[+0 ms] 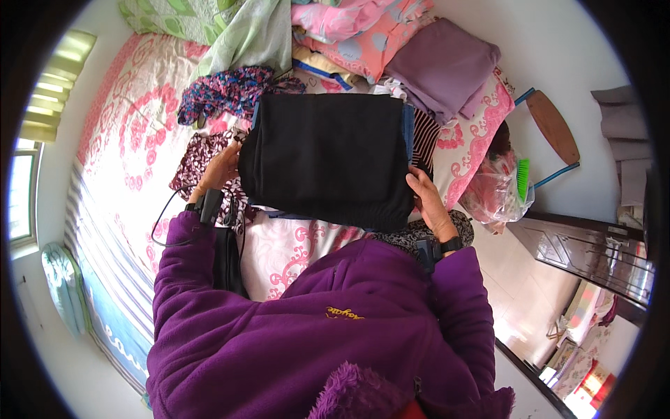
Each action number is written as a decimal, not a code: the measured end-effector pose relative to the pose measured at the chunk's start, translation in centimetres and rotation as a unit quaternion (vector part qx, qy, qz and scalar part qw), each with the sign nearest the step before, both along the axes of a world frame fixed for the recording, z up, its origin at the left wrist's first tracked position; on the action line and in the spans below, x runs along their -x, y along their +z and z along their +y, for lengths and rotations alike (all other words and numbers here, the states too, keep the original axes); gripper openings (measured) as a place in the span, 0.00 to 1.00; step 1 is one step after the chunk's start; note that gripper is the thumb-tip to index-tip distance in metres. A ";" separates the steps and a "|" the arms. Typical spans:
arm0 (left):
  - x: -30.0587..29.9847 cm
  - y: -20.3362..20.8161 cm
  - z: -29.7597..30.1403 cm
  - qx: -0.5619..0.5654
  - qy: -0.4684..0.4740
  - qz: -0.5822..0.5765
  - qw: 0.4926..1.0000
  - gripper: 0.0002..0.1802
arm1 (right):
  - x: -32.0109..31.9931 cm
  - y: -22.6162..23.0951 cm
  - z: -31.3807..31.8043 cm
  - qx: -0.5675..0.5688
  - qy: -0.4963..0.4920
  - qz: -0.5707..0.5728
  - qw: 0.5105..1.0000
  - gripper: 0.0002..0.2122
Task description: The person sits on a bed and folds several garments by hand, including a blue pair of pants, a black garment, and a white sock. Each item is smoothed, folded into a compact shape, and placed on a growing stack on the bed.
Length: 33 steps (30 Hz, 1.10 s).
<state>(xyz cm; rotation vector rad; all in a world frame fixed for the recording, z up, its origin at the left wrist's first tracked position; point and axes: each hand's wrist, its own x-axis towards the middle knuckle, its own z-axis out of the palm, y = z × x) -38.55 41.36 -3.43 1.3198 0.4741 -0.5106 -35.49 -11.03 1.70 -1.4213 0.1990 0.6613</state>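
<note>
A folded black garment (328, 157) lies in front of me on the bed, with blue denim-like cloth showing at its edges. My left hand (222, 166) grips its left edge, next to a dark floral cloth (199, 157). On the other side my right hand (429, 199) holds the lower right edge, thumb on top and the other fingers partly hidden. A black and pink striped cloth (424, 143) pokes out at the right of the garment.
A crumpled blue-red patterned cloth (227, 91), pink bedding (366, 42) and a folded purple cloth (447, 66) lie beyond on the patterned bedsheet (125, 146). To the right are a plastic bag (499, 192), a green brush (523, 179) and a chair (553, 128).
</note>
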 end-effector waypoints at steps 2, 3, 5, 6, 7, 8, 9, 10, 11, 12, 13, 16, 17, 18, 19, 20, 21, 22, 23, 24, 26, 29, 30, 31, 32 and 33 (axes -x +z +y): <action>1.1 0.5 -1.3 -0.030 0.066 -0.002 0.997 0.31 | -0.5 0.4 0.9 0.026 0.012 -0.004 1.000 0.28; 1.4 0.9 -2.2 -0.052 0.072 -0.032 0.996 0.31 | -0.4 0.6 1.2 -0.015 0.007 -0.017 1.000 0.25; 1.8 2.4 -3.5 -0.089 0.038 -0.096 0.991 0.32 | -0.4 0.9 2.3 0.040 0.014 -0.047 0.998 0.24; 1.8 3.1 -4.2 -0.088 0.012 -0.135 0.987 0.33 | -0.4 1.0 2.5 0.044 0.020 -0.074 0.996 0.24; 1.9 4.0 -4.5 -0.075 0.016 -0.116 0.990 0.33 | -0.5 1.2 2.7 0.044 0.010 -0.064 0.997 0.24; 1.7 4.5 -5.1 -0.129 0.023 -0.126 0.983 0.30 | -0.6 1.4 2.8 0.026 0.003 -0.062 0.998 0.23; 1.7 5.0 -5.1 -0.070 0.023 -0.111 0.991 0.29 | -0.6 1.6 2.7 0.026 -0.011 -0.047 0.998 0.23; 1.7 5.4 -4.9 -0.010 0.023 -0.095 0.995 0.27 | -0.5 1.8 2.6 0.009 -0.009 -0.052 0.999 0.23; 1.6 5.4 -4.8 0.002 0.006 -0.091 0.996 0.25 | -0.5 2.0 2.4 0.008 -0.013 -0.047 0.999 0.23; 1.5 5.2 -4.5 0.008 0.004 -0.079 0.997 0.26 | -0.6 2.0 2.4 0.003 -0.021 -0.045 0.999 0.22; 1.5 4.7 -4.3 -0.002 0.009 -0.063 0.998 0.26 | -0.5 2.0 2.4 -0.019 -0.025 -0.047 0.998 0.21; 1.7 2.7 -4.1 -0.064 0.019 -0.069 0.995 0.28 | -0.2 1.6 2.4 -0.021 -0.045 -0.045 0.998 0.21; 1.8 2.2 -4.1 -0.089 0.022 -0.071 0.993 0.28 | -0.2 1.4 2.3 -0.011 -0.052 -0.032 0.998 0.21; 2.0 1.9 -4.1 -0.138 0.021 -0.092 0.986 0.28 | -0.1 1.2 2.2 -0.017 -0.048 -0.030 0.998 0.22; 2.1 1.9 -4.3 -0.185 0.023 -0.107 0.977 0.29 | -0.1 0.9 2.1 -0.030 -0.044 -0.037 0.998 0.23; 2.1 2.1 -4.4 -0.232 0.033 -0.100 0.967 0.29 | -0.2 0.7 2.0 0.010 -0.050 -0.057 0.997 0.23; 2.1 2.7 -4.6 -0.382 -0.001 -0.130 0.915 0.30 | -0.2 0.5 2.0 0.043 -0.059 -0.083 0.994 0.24; 2.5 3.3 -5.2 -0.457 0.030 -0.189 0.868 0.28 | -0.2 0.4 1.9 0.090 -0.076 -0.093 0.989 0.25; 2.3 4.1 -5.7 -0.494 0.048 -0.245 0.833 0.24 | -0.1 0.4 1.8 0.117 -0.096 -0.105 0.983 0.22; 2.2 5.0 -6.3 -0.534 0.061 -0.291 0.792 0.20 | 0.0 0.5 1.8 0.162 -0.108 -0.168 0.966 0.20; 2.0 6.7 -7.7 -0.498 0.074 -0.325 0.800 0.07 | 0.4 0.8 2.1 0.270 -0.136 -0.267 0.915 0.18; 2.4 7.9 -10.7 -0.373 0.007 -0.179 0.910 0.16 | 1.2 1.4 3.5 0.219 -0.058 -0.249 0.942 0.16; 2.7 8.2 -11.3 -0.374 -0.033 -0.202 0.904 0.19 | 1.4 1.5 4.1 0.198 -0.012 -0.236 0.951 0.16; 2.7 8.3 -11.7 -0.424 -0.041 -0.209 0.880 0.23 | 2.0 1.7 4.7 0.200 0.025 -0.260 0.944 0.14; 2.9 8.5 -11.7 -0.466 -0.063 -0.213 0.856 0.25 | 2.4 1.9 5.3 0.244 0.042 -0.290 0.925 0.14; 3.0 8.5 -11.5 -0.463 -0.085 -0.223 0.854 0.25 | 2.3 2.1 5.6 0.267 0.063 -0.288 0.917 0.15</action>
